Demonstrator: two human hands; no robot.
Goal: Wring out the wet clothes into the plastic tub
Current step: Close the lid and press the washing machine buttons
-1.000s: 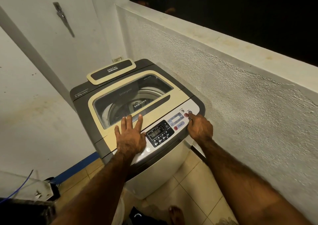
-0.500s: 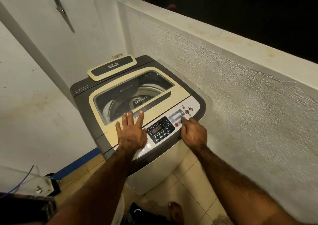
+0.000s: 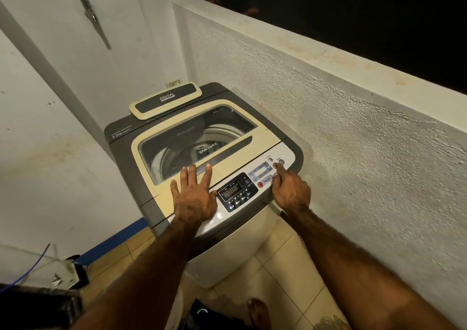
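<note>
A top-loading washing machine (image 3: 126, 152) stands in the corner with its cream lid (image 3: 227, 168) closed. Through the lid window I see the steel drum (image 3: 177, 155); no clothes show inside. My left hand (image 3: 193, 199) lies flat on the lid's front edge, fingers spread. My right hand (image 3: 290, 190) has its fingers curled and its index fingertip on a red button at the right end of the control panel (image 3: 237, 192). A dark cloth (image 3: 202, 313) lies on the floor below, beside a white rim (image 3: 177, 309) that may be the tub.
A rough white parapet wall (image 3: 353, 152) runs close along the machine's right side. A white wall with a socket (image 3: 173, 83) stands behind. A bare foot (image 3: 257, 312) rests on the tiled floor (image 3: 283, 266). Dark clutter and a blue wire (image 3: 30, 269) sit at bottom left.
My right hand drew back from the far-right buttons to the middle of the panel, then moved right again onto a red button. My left hand stayed flat on the lid.
</note>
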